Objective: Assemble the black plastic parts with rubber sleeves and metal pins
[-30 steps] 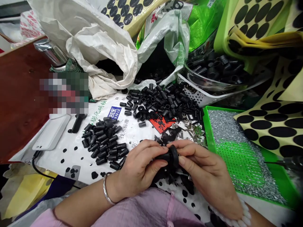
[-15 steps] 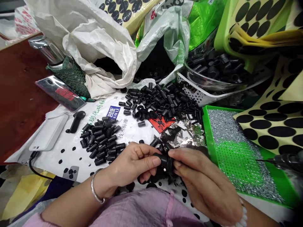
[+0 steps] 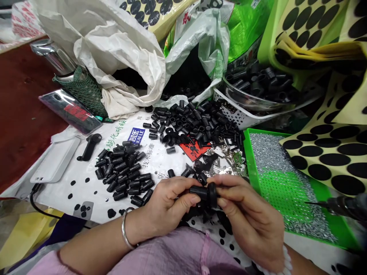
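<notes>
Between my two hands is a black plastic fitting, a ribbed sleeve (image 3: pixel 200 192) with a round flanged cap (image 3: pixel 212 194) at its right end. My left hand (image 3: pixel 169 202) pinches the ribbed sleeve between thumb and forefinger. Around the flanged cap, the fingertips of my right hand (image 3: pixel 249 214) are closed. Just beyond the hands lie small black parts (image 3: pixel 189 171) and shiny metal clips (image 3: pixel 226 160). To the left of my left hand is a pile of black ribbed sleeves (image 3: pixel 123 172). More black parts lie below the fitting, partly hidden by my hands.
A bigger heap of black caps (image 3: pixel 195 120) lies farther back, before open sacks (image 3: pixel 123 57). A green tray (image 3: pixel 254 168) of small metal pins and a screwdriver-like tool tip (image 3: pixel 338 204) are at the right. A glass bowl (image 3: pixel 252 101) of black parts, a phone (image 3: pixel 70 110) and a white power bank (image 3: pixel 56 160) surround the area.
My right hand has turned and its fingers have shifted on the cap, so the round flange now shows more plainly. My left hand still pinches the sleeve. The view has shifted slightly.
</notes>
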Motion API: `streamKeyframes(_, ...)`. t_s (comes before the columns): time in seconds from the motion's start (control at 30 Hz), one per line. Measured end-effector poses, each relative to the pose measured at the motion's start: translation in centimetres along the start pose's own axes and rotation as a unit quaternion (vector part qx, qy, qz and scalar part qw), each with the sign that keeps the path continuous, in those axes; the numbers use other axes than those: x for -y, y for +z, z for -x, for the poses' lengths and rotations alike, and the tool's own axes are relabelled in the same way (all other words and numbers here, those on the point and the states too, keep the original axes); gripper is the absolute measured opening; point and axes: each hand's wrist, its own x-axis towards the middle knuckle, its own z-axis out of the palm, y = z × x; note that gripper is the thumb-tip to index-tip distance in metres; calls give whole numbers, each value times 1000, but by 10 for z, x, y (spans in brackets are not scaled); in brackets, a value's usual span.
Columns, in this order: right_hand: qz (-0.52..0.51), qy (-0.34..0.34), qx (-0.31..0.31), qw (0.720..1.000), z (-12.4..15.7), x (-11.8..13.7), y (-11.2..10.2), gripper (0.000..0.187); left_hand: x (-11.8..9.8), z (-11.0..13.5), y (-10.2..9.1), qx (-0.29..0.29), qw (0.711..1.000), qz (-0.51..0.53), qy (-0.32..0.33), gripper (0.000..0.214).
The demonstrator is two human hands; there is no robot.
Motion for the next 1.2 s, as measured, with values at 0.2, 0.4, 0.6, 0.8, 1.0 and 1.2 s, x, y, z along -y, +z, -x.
streamKeyframes(0.2, 39, -7, 15, 999, -6, -1, -4, 20, -4, -10, -14, 68, 989, -117, 53, 21)
streamKeyframes(0.4, 179, -134, 82, 971, -24, 15, -20, 23, -9, -13, -25, 95, 994, 18, -58, 24)
streamKeyframes(0.6, 180, -216, 36, 959, -22, 9, -15, 27, 8, -3, -9, 57, 934, 279, -218, 38)
streamKeyframes(0.8, 136, -169, 41, 975, -24, 10, -9, 28, 7, -2, -3, 73, 937, 265, -216, 33)
streamKeyframes(1.0, 126, -143, 36, 981, -27, 6, -9, 27, 3, -4, -9, 67, 951, 224, -200, 29)
streamKeyframes(1.2, 162, -114, 80, 977, -22, 5, -12, 20, 3, -7, -14, 83, 980, 120, -135, 25)
